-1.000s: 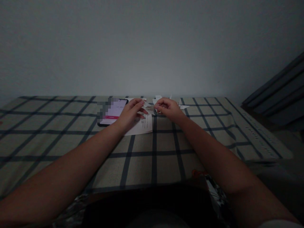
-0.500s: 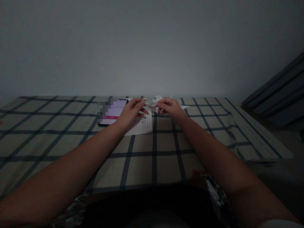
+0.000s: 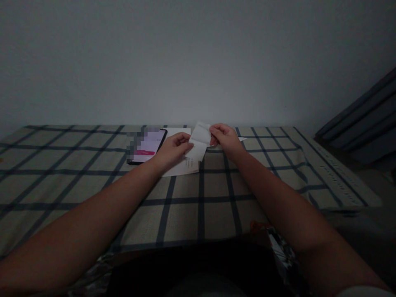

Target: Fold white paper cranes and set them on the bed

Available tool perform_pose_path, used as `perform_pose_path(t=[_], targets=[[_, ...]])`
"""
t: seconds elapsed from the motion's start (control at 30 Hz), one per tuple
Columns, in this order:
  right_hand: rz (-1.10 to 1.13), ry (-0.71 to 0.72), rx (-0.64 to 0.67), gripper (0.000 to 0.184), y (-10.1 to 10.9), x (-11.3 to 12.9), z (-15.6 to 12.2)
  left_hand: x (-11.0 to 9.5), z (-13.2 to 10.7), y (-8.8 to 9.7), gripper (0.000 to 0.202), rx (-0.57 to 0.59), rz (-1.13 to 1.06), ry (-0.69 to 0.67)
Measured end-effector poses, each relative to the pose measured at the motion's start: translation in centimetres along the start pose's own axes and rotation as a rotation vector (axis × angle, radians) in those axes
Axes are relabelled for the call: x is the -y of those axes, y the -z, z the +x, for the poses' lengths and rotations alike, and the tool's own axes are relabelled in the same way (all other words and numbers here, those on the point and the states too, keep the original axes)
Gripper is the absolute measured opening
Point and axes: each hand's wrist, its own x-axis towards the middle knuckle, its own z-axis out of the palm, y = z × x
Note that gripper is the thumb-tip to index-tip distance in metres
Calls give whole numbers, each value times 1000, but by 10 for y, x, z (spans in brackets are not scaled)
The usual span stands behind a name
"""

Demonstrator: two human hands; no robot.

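Observation:
A small white piece of paper (image 3: 200, 140) with a crease across it is held up between both hands. My left hand (image 3: 173, 149) pinches its left edge between thumb and fingers. On the opposite edge, my right hand (image 3: 225, 138) has its thumb and fingertips closed on the paper. Beneath my left hand lies a larger printed sheet (image 3: 182, 168), partly covered by the hand and the held paper. Just left of that hand is a phone (image 3: 147, 152) with a lit screen, part of it pixelated.
A checked cloth (image 3: 185, 214) covers the table. Beyond my right hand, the white tip of another paper (image 3: 243, 139) shows. A plain wall (image 3: 198, 62) stands behind the table, and dark folded fabric (image 3: 365, 111) hangs at the right.
The small paper was folded or seen edge-on between my fingers; now it is opened out with its face toward me. My left hand has shifted slightly down.

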Motion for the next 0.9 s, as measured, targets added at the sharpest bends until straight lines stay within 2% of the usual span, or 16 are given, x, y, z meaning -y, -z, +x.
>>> perform_pose_path(t=[0.1,0.17,0.27,0.4,0.5,0.7,0.8,0.9], targets=[[-29,13,18,34,-2,3,-2,2,-2,-1,28,75,69,27],[-23,23,25,35,-3,5,-3,2,-2,-1,31,75,76,25],[24,25,56,38,-2,4,-3,1,0,0,34,12,-14,11],[-26,4,243,42,1,1,-3,0,3,2,36,-113,-84,29],[-117,40,327,41,1,1,-5,0,3,2,36,-124,-83,57],[-92,44,244,38,-1,6,-6,2,4,-1,35,-114,-85,18],[-80,51,251,37,-2,5,-6,3,6,0,37,-172,-62,-24],[-76,52,268,37,-1,3,-7,4,6,0,39,-164,-61,-31]])
